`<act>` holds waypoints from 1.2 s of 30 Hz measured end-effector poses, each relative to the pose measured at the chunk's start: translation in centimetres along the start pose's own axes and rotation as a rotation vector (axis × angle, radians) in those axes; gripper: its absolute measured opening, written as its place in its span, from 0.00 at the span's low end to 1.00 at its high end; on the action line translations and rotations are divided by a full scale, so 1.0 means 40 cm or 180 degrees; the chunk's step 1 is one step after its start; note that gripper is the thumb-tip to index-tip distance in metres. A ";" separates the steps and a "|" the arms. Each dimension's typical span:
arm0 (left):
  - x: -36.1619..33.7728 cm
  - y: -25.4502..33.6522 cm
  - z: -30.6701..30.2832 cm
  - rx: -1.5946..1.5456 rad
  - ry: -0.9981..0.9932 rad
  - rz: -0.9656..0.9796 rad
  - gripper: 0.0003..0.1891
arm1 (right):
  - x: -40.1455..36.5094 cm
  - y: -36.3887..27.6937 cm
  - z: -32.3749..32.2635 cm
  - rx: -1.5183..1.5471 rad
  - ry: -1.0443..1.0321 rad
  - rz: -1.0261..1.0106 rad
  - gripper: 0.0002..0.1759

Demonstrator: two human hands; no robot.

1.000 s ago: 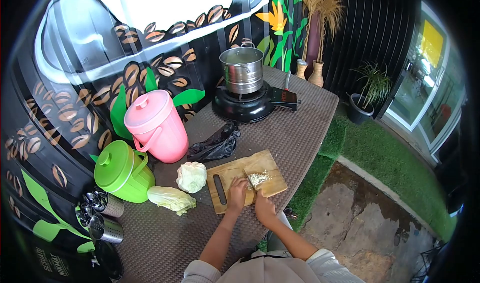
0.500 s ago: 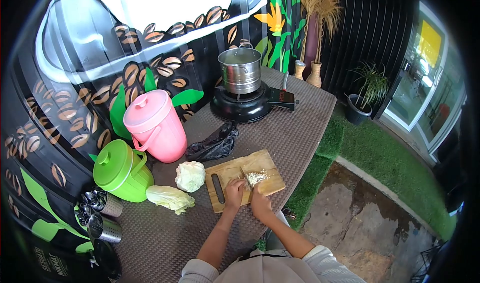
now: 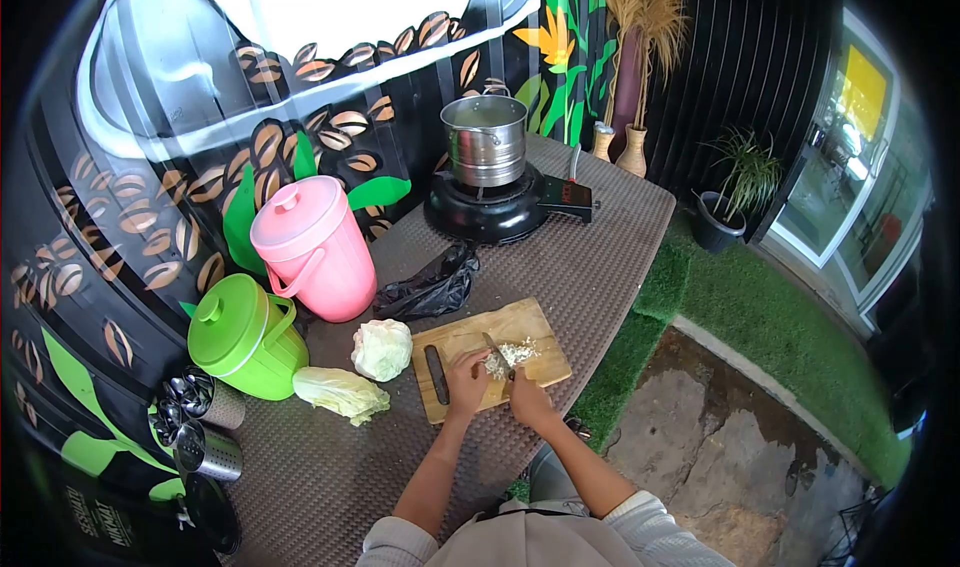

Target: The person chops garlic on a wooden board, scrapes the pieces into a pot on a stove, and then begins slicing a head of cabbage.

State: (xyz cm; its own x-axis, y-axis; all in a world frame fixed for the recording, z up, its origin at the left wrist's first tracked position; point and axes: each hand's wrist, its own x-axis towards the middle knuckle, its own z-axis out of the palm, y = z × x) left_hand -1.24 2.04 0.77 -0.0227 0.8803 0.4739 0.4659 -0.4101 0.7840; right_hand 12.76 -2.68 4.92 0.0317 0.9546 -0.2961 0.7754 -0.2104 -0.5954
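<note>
On the wooden cutting board lies a small heap of finely chopped pale bits. A knife is in my right hand, its fingers wrapped round the handle at the near side of the heap. The blade points away from me and to the left, across the bits. Left of the blade, my left hand rests on the board with bent fingers against some pale bits; what its fingertips hold is hidden. Beside the board sit a round cabbage and a longer leafy cabbage.
Behind the board is a crumpled black plastic bag. A metal pot stands on a black portable stove. Pink and green lidded jugs stand left, near metal cutlery holders. The table edge lies right.
My right hand and the knife have shifted slightly right. Pale bits now show between the blade and my left fingers. The camera view has shifted a little.
</note>
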 end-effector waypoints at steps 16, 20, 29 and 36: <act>-0.034 -0.040 -0.016 0.0074 -0.0599 -0.0064 0.11 | 0.012 0.052 -0.024 -0.0643 -0.0095 -0.0325 0.16; -0.026 -0.033 0.005 0.0302 -0.0303 0.0012 0.06 | -0.033 0.059 0.039 -0.0479 0.0212 -0.0226 0.16; -0.025 -0.026 0.016 0.0366 -0.0127 -0.0036 0.04 | 0.034 0.019 -0.033 -0.0486 -0.0131 -0.0328 0.13; -0.024 -0.036 0.020 0.0357 -0.0107 0.0020 0.05 | -0.009 0.023 0.066 -0.0432 0.0393 -0.0090 0.16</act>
State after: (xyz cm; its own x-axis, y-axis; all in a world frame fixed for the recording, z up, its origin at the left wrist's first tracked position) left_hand -1.19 1.98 -1.11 0.0095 0.8860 0.4636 0.5621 -0.3881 0.7303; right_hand 11.82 -3.79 2.52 0.0794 0.9802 -0.1816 0.8547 -0.1607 -0.4936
